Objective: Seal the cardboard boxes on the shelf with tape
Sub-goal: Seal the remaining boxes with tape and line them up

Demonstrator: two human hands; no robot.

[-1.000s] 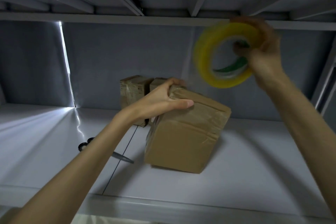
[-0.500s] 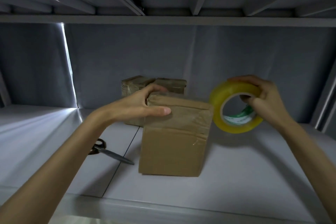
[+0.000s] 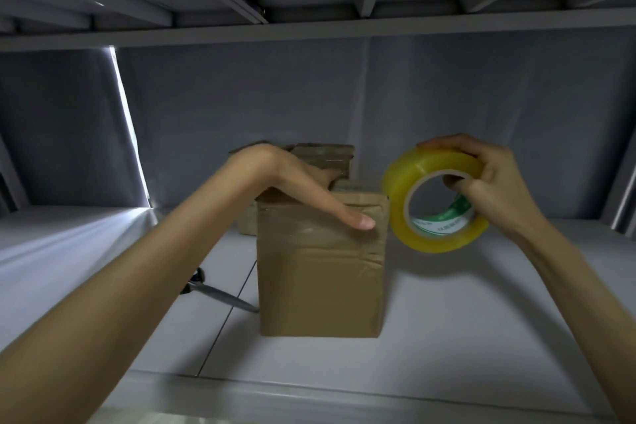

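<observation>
1. The grey shelf [image 3: 464, 337] shows bare surface to the right of the front cardboard box [image 3: 320, 279] and before it, up to the front lip; a shelf deck hangs low overhead.
2. The box stands upright near the middle, a short way back from the front edge.
3. The left hand [image 3: 303, 182] lies across the box's top, thumb stretched straight down over the upper front face and fingers reaching over the far side.
4. The right hand [image 3: 488, 182] grips the yellow tape roll [image 3: 430, 203] with fingers curled through its core, holding it in the air just beside the box's upper right corner.
5. Count: three boxes, the two rear boxes [image 3: 323, 155] behind the left hand; one roll; one pair of scissors [image 3: 220, 293] lying left of the front box.
</observation>
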